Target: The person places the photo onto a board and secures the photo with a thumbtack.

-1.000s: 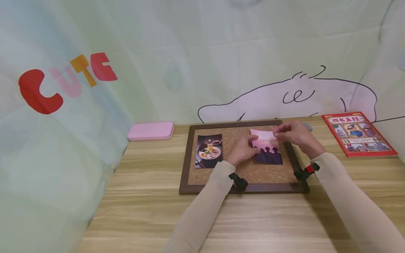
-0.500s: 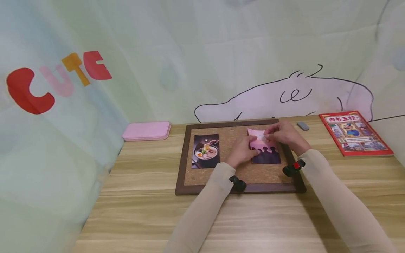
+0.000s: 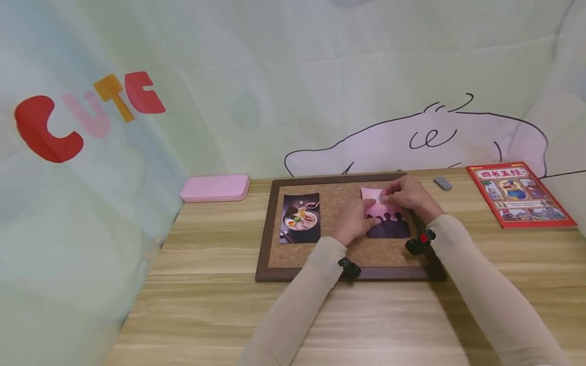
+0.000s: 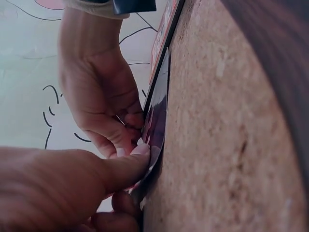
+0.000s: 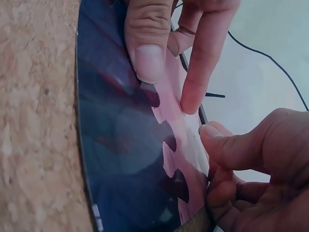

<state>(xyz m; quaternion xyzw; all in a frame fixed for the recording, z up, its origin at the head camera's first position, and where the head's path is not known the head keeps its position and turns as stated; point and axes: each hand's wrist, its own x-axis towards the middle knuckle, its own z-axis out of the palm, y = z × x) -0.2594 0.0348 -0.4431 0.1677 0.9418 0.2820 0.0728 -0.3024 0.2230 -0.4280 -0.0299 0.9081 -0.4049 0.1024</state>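
Note:
A photo point(image 3: 389, 229) with dark silhouettes against a pink sky lies on the framed corkboard point(image 3: 339, 256), its edges bowed up slightly. My left hand point(image 3: 352, 218) presses it at the left with thumb and index finger spread apart. At the photo's top, my right hand point(image 3: 412, 195) pinches a small, clear push pin point(image 3: 382, 198), mostly hidden by the fingertips. The right wrist view also shows the right hand point(image 5: 270, 159) beside the photo's pink part point(image 5: 186, 140). A ramen photo point(image 3: 300, 218) hangs on the board's left half with a clear pin near its top.
A pink case point(image 3: 215, 188) sits at the table's back left. Behind the board's right corner lies a grey eraser-like block point(image 3: 442, 183). A red illustrated book point(image 3: 522, 195) lies at the right. A printed curtain point(image 3: 256, 101) closes off the back and left.
My right hand has moved left and in over the photo, bringing the push pin onto its upper part. My left hand has stayed on the photo. The grey block has come into fuller view.

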